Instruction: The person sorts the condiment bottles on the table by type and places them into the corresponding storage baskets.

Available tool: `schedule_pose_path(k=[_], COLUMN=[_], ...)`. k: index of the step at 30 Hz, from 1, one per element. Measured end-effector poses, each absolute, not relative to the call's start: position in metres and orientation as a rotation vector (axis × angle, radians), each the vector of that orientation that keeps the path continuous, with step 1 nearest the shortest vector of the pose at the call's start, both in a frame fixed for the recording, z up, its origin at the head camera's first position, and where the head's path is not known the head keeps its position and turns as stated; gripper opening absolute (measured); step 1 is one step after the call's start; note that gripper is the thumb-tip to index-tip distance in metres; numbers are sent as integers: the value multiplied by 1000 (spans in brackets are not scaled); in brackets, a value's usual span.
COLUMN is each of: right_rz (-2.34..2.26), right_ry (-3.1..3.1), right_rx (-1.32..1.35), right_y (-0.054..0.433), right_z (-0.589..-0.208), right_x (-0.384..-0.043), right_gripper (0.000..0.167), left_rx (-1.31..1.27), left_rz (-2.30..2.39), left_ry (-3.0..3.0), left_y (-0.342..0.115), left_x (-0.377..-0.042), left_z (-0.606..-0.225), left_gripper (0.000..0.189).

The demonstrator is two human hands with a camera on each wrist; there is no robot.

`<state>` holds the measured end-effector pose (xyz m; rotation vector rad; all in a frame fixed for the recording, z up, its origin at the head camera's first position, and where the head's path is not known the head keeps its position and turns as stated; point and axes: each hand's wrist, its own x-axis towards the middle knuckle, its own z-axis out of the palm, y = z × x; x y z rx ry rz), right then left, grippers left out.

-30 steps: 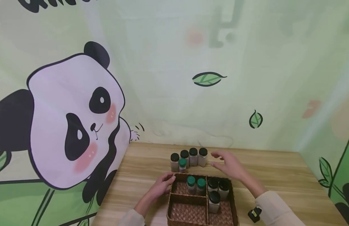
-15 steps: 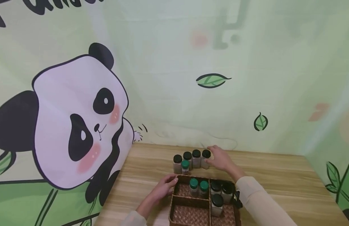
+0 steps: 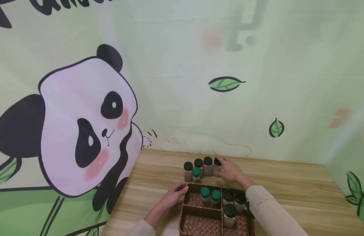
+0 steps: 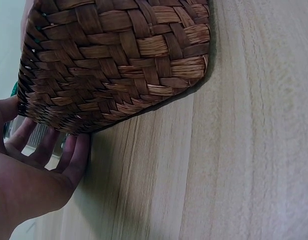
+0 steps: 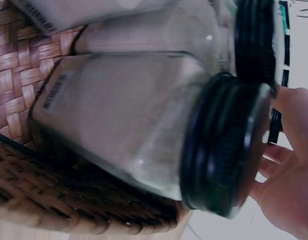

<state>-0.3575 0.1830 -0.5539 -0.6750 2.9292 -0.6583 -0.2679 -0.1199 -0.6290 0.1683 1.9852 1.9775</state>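
Observation:
In the head view my left hand grips the far left corner of a brown woven basket, thumb over the rim. The left wrist view shows its fingers against the outer wall. At the back of the table my right hand holds the rightmost black-capped spice jar, thumb on its near side and forefinger by the cap. That jar stands upright, partly covered by the hand. A black-capped jar in the basket fills the right wrist view, with the right hand beyond it.
Left of the held jar stand several other black-capped jars and a green-capped jar. The divided basket contains two green-capped jars at back left and three black-capped jars at right. A panda-printed cloth hangs behind the table.
My right hand has moved left from beside the row of jars onto the rightmost black-capped jar. My left hand stays on the basket corner. The head view has shifted slightly.

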Motion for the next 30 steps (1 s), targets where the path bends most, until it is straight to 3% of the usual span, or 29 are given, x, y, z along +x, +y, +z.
schedule_pose_path(k=[8, 18, 30], right_rz=[-689, -978, -1375], right_ry=[3030, 3036, 2867], right_rx=[-769, -702, -563], right_y=[186, 199, 233], right_z=[-563, -572, -544], right_x=[-356, -351, -315], right_gripper=[55, 43, 45], left_rx=[162, 169, 150], left_rz=[1973, 1994, 1980], left_ry=[1992, 1985, 1989], left_y=[-119, -117, -117], left_x=[-266, -268, -268], left_z=[-631, -630, -632], left_gripper=[49, 49, 52])
